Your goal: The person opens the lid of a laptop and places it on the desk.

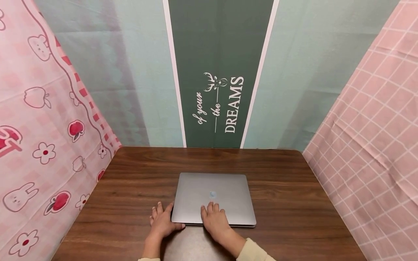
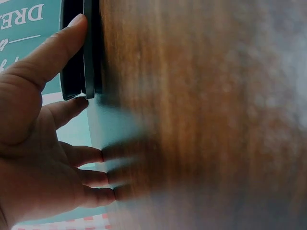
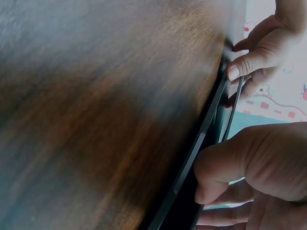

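Observation:
A silver laptop (image 1: pixel 192 192) lies on the brown wooden table (image 1: pixel 130 174), a pale round logo at the middle of its lid. At its front left corner is my left hand (image 1: pixel 162 220). The thumb touches the front edge of the base (image 2: pixel 89 57), while the other fingers spread over the table beside the laptop. My right hand (image 1: pixel 216 222) is at the front edge's middle and pinches the lid, its thumb underneath in the gap and its fingers on top. A narrow dark gap between base and lid shows in the right wrist view (image 3: pixel 220 120).
A green and teal cloth (image 1: pixel 222 43) with white lettering hangs behind the table. Pink printed cloth (image 1: pixel 42 119) hangs at the left, and pink checked cloth (image 1: pixel 369 127) at the right.

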`<state>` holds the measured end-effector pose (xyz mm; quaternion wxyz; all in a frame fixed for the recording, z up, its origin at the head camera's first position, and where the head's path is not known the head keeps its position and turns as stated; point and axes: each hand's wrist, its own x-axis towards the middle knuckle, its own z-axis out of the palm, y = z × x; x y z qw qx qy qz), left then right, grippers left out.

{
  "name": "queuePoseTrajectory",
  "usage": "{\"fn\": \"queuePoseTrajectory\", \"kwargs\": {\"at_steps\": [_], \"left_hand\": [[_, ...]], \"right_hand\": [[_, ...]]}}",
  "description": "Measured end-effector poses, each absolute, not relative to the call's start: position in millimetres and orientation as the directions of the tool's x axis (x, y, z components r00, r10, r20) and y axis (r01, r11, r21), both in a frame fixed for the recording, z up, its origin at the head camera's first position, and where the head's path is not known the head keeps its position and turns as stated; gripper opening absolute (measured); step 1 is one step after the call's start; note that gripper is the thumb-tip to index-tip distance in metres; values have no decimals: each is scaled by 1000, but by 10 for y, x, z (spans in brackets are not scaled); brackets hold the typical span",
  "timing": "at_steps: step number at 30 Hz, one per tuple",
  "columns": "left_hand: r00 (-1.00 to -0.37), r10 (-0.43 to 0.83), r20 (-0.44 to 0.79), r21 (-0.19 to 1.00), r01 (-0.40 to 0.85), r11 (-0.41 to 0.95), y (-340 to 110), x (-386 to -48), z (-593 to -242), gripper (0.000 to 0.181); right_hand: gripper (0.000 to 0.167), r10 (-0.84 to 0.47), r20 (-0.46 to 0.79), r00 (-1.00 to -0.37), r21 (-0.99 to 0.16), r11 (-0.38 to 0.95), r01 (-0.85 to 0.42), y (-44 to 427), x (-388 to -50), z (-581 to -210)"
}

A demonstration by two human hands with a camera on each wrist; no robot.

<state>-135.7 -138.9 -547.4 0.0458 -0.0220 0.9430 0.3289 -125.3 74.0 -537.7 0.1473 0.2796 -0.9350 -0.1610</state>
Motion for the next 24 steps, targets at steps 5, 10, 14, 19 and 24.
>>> {"fn": "queuePoseTrajectory", "kwargs": {"at_steps": [5,10,14,19,24], "left_hand": [[-995,-12,-101,621,-72,780,-1391,-1347,-5477,90],[-995,-8,-94,632,-66,772,-1393,-1333,-5475,90],[-995,-5,-98,639,-66,766,-1407,-1313,-5472,91],[-995,-7,-100,637,-69,768,-1424,-1325,-5463,91],[-994,-13,-107,631,-78,772,-1428,-1339,-5458,93]], "right_hand": [[50,-587,185,-788,388,780,-491,790,-1237,-5334],[56,-607,182,-774,373,771,-517,852,-1230,-5256],[53,-628,179,-757,357,759,-545,891,-1223,-5199],[46,-664,250,-705,344,742,-576,924,-1273,-5100],[39,-698,312,-645,383,713,-587,957,-1324,-4972]]}}
